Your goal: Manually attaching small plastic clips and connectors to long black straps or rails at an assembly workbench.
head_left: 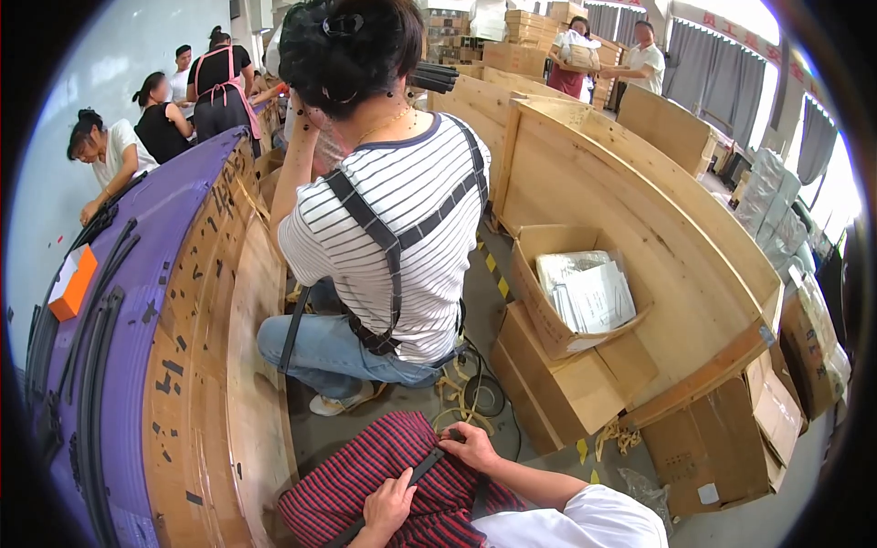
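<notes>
A flat black strip (427, 467) lies slantwise over the red-and-black striped cloth (356, 466) that covers my lap. My right hand (472, 449) pinches the strip near its upper end, where a small dark piece shows by the fingertips. Lower down, my left hand (388, 504) is closed over the same strip, its fingers bent and pressing it against the cloth. Past my left hand the strip runs on toward the lower edge of the view.
Close in front crouches a person in a striped shirt (411, 274). A purple-topped bench (164, 237) bearing black strips (96, 393) and an orange box (73, 283) stands left. Right are cartons (566, 388) and a wooden crate (630, 219). Tangled yellowish strapping (457, 393) lies on the floor.
</notes>
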Demonstrator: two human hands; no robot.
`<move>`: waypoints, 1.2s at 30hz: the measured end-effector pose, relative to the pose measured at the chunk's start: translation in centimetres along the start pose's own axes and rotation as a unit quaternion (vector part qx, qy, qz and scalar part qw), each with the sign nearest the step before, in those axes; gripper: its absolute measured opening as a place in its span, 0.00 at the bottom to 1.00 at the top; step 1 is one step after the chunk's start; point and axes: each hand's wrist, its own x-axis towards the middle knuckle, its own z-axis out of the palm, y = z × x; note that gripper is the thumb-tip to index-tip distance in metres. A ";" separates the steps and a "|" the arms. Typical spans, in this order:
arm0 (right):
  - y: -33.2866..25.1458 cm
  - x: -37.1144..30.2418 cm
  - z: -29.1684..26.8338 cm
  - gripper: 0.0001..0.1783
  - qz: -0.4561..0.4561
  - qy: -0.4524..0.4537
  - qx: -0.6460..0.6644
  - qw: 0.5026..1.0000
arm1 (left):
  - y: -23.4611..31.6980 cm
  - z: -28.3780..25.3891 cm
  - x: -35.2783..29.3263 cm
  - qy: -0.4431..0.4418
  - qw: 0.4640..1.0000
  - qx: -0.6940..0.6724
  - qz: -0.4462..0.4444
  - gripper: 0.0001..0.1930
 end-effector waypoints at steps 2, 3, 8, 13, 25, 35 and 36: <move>0.2 -1.0 -0.4 0.12 -0.002 0.011 -0.002 1.000 | 0.2 -0.2 0.0 0.000 1.000 -0.004 0.010 0.20; 0.4 -1.1 -0.5 0.11 0.016 0.001 -0.003 1.000 | 0.2 -0.2 0.1 0.009 0.999 -0.021 0.025 0.19; 1.6 -2.3 -0.4 0.10 0.053 -0.013 0.014 0.998 | 0.7 0.2 1.2 0.014 0.998 -0.022 0.059 0.18; 0.0 -2.1 -1.8 0.08 -0.043 0.017 -0.037 0.998 | 0.8 1.1 3.9 0.042 0.993 -0.025 0.104 0.18; -2.6 -3.0 -1.0 0.10 -0.103 -0.025 -0.102 0.989 | 0.8 1.1 3.2 0.061 0.994 -0.029 0.086 0.17; -2.0 -1.7 0.0 0.11 -0.304 -0.049 -0.145 0.941 | 1.0 1.1 3.2 0.070 0.994 -0.028 0.085 0.17; -1.8 -1.7 0.1 0.11 -0.306 -0.050 -0.148 0.939 | 1.0 1.2 3.3 0.069 0.994 -0.028 0.083 0.17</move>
